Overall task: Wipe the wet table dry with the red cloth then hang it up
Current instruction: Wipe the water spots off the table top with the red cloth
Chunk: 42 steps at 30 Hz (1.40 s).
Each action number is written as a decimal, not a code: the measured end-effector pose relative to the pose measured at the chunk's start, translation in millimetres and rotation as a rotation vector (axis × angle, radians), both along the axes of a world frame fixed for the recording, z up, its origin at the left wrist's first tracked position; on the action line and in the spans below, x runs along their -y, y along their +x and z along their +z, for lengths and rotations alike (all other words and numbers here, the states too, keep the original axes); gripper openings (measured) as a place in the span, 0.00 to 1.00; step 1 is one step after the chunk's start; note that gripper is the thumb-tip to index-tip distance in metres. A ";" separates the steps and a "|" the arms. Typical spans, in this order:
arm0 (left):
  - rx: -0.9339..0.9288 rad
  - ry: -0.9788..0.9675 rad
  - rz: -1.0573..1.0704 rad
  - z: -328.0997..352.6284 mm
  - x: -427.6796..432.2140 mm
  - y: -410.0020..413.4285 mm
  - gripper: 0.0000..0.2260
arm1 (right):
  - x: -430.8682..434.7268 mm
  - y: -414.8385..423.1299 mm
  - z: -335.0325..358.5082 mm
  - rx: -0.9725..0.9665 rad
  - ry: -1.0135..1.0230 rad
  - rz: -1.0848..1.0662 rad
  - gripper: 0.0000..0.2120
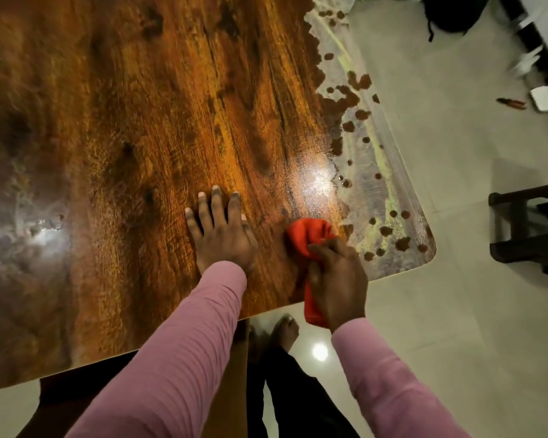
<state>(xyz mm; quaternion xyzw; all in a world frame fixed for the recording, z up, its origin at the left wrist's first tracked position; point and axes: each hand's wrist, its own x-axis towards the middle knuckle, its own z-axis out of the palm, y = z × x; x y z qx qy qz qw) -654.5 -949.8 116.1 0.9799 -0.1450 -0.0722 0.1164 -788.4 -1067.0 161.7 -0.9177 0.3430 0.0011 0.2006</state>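
A brown wooden table (133, 121) fills most of the view. A sheet of water (370, 172) with dark patches lies along its right edge, down to the near right corner. My right hand (337, 282) grips a bunched red cloth (310, 235) against the tabletop close to that corner, at the inner border of the water. One end of the cloth hangs below my wrist over the table's front edge. My left hand (220, 230) rests flat on the wood just left of the cloth, fingers spread and straight.
A smaller shiny wet patch (41, 229) lies at the table's left. A dark wooden stool or chair (529, 229) stands on the pale tiled floor to the right. A white box (546, 98) and a dark bag (450, 11) lie further back. My bare foot (285, 330) is under the table's front edge.
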 end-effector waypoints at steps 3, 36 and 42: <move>0.008 0.013 -0.008 0.1 -0.8 -0.1 0.24 | -25.3 -0.7 -3.0 0.054 0.049 -0.155 0.16; 0.028 0.019 -0.018 -4.8 -1.9 -0.4 0.22 | -17.6 -48.7 -4.1 0.081 0.027 -0.066 0.16; 0.034 0.007 -0.010 -4.9 1.3 0.0 0.21 | 43.5 -68.0 0.0 0.052 -0.055 -0.055 0.15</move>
